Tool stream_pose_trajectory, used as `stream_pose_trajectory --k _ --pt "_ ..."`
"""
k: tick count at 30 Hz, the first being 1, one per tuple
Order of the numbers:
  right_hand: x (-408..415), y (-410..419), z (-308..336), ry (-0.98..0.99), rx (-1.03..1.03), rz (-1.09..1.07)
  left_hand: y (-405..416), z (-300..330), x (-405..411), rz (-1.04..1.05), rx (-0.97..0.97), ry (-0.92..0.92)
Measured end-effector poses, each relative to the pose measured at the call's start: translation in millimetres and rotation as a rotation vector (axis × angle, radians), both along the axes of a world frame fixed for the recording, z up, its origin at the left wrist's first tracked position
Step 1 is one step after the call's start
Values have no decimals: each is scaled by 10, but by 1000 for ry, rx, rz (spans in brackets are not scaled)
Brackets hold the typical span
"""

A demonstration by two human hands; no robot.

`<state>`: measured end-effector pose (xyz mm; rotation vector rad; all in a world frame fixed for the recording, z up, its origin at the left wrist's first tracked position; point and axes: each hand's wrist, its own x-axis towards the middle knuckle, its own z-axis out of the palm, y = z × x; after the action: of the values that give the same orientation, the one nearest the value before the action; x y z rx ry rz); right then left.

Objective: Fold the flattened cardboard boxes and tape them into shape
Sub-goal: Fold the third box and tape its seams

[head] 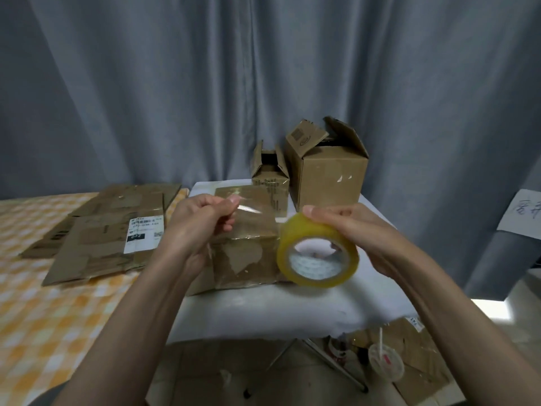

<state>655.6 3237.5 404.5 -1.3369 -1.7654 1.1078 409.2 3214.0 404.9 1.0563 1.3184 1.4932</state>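
Observation:
My right hand [360,232] grips a yellowish roll of clear tape [317,254], held above the small white table [263,312]. My left hand [199,224] pinches the free end of the tape strip [248,209], which stretches between the two hands. Right under the strip stands a small folded cardboard box [246,256] with torn old tape on its front. Several flattened boxes [108,238] lie in a stack on the checked cloth to the left.
Two folded boxes with open top flaps stand at the table's back: a narrow one [270,174] and a bigger one [329,168]. A grey curtain hangs behind. On the floor at lower right lie more cardboard [415,361] and a plastic cup with a straw [385,364].

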Motion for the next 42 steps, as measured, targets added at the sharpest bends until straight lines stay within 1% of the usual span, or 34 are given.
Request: stream_pose_trajectory --k 2,3,5,9,14,19,25,29,30,31,33,34,36,37,38,39,40,42 --pt "-38 83 -22 -209 110 -142 -12 -74 -118 57 -15 5" --pt "-53 128 -24 -275 140 -200 -11 -115 -162 80 -29 13" --pt "-58 212 1 -297 153 -237 -4 -189 -212 111 -51 19" --pt "-85 376 47 -334 132 -216 -35 -309 -322 131 -74 -2" --pt "-295 498 23 -551 165 -273 -37 -378 -490 157 -113 25" --pt "-363 572 61 -581 159 -209 -59 -443 -567 122 -131 -5" --pt "-353 597 -7 -575 96 -146 -57 -529 -569 77 -190 15" --pt "-340 629 -136 -585 21 -115 -43 -610 -487 94 -230 197" --pt "-335 636 -155 -579 10 -117 -38 -609 -487 105 -250 267" --pt "-329 643 -169 -580 10 -121 -37 -598 -492 116 -280 384" --pt "-318 654 -174 -583 15 -131 -56 -553 -489 191 -303 713" --pt "-317 659 -173 -580 17 -131 -88 -524 -454 260 -222 844" --pt "-325 656 -178 -578 20 -117 -181 -466 -290 359 141 1008" --pt "-338 652 -186 -579 25 -104 -217 -427 -167 342 301 1053" --pt "-352 644 -200 -576 31 -92 -240 -405 -43 274 391 1077" --pt "-370 635 -207 -569 36 -83 -254 -402 79 181 425 1089" --pt "-392 624 -208 -563 40 -77 -268 -428 191 90 410 1095" --pt "-438 603 -205 -554 54 -67 -277 -533 351 -17 312 1155"
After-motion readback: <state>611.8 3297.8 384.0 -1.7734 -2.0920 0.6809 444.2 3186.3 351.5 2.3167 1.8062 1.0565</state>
